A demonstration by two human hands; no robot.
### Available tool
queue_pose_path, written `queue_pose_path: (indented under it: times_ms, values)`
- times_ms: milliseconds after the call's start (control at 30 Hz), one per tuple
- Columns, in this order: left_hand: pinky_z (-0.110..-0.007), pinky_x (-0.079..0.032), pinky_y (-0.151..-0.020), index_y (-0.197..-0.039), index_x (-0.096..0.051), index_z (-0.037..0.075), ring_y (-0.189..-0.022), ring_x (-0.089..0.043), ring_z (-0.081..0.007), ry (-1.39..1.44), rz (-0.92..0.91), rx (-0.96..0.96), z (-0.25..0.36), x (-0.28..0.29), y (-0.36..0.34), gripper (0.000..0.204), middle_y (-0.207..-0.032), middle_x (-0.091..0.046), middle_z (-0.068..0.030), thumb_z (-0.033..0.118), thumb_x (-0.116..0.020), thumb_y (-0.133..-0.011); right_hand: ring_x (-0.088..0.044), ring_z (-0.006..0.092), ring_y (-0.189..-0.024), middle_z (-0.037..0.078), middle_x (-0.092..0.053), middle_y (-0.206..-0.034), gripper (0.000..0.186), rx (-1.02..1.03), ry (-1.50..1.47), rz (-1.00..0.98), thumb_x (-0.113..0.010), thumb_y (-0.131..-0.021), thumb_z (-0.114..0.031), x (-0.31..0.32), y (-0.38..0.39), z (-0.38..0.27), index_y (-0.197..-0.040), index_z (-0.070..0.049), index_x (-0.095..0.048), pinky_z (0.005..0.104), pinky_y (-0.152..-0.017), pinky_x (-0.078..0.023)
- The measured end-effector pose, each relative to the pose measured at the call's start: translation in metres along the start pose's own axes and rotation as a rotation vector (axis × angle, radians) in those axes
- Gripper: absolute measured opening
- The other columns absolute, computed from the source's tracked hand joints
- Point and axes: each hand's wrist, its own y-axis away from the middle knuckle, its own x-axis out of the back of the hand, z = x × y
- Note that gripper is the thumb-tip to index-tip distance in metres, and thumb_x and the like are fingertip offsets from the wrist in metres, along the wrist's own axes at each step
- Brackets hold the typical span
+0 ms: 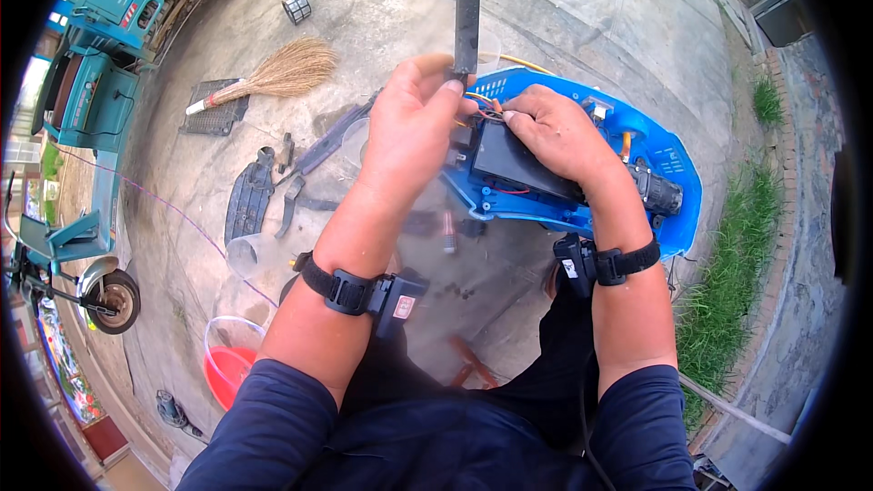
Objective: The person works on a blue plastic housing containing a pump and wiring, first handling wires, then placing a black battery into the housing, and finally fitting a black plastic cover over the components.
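My left hand (414,123) is closed, thumb and fingers pinching the lower end of a narrow black bar-shaped part (466,32) that stands upright with a rounded tab at its top. Thin coloured wires (485,102) run between my two hands. My right hand (556,132) is closed on these wires with thumb and forefinger, just above a black box (518,164). The box sits in an upturned blue plastic shell (668,136) with slotted vents. Toward the shell's right end lies a dark motor-like unit (659,189). My fingers partly hide the wire ends.
On the concrete floor left lie a straw broom (289,68), a black grid panel (218,107) and dark plastic parts (250,193). A red bucket (227,373) stands near my left arm. Teal vehicles (100,118) are far left; grass (727,264) edges the right.
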Motion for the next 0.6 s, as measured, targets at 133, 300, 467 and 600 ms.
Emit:
queue_pose_path:
  times_ms: [133,300,467,600]
  values:
    - [-0.025,-0.051,-0.073,-0.134,-0.059,-0.001,-0.091,-0.071,-0.0114,-0.119,0.045,-0.014,0.003,-0.001,0.003,0.033,-0.121,-0.075,-0.0119,0.01,-0.063,-0.104,-0.067,0.0416,-0.099,0.025,-0.073,-0.099,0.033,0.018,0.019,0.005,-0.06,-0.098,-0.028,-0.002,-0.001,-0.001,-0.106,-0.001,-0.079,0.0496,-0.09,-0.054]
    - [-0.029,-0.056,-0.068,-0.129,-0.063,-0.004,-0.081,-0.073,-0.0139,-0.123,-0.144,0.005,0.011,-0.002,0.006,0.032,-0.101,-0.076,-0.0125,0.008,-0.067,-0.099,-0.067,0.0446,-0.095,0.029,-0.071,-0.096,0.034,-0.03,0.041,-0.006,-0.063,-0.097,-0.029,0.001,-0.005,-0.001,-0.101,0.001,-0.078,0.051,-0.087,-0.054]
    - [-0.024,-0.052,-0.07,-0.125,-0.066,0.001,-0.08,-0.07,-0.0097,-0.223,-0.211,0.087,0.024,-0.004,0.013,0.025,-0.096,-0.074,-0.0032,0.011,-0.066,-0.102,-0.069,0.0456,-0.089,0.029,-0.071,-0.094,0.033,-0.104,-0.039,-0.018,-0.063,-0.095,-0.028,0.005,-0.003,-0.009,-0.098,0.002,-0.077,0.0498,-0.081,-0.055]
    - [-0.031,-0.057,-0.067,-0.125,-0.065,-0.004,-0.08,-0.074,-0.0166,-0.287,-0.22,0.044,0.018,-0.002,0.013,0.029,-0.094,-0.075,-0.0127,0.006,-0.067,-0.098,-0.07,0.0438,-0.087,0.028,-0.071,-0.092,0.033,-0.116,-0.052,0.002,-0.063,-0.094,-0.027,0.006,-0.003,-0.008,-0.097,0.003,-0.076,0.0475,-0.08,-0.056]
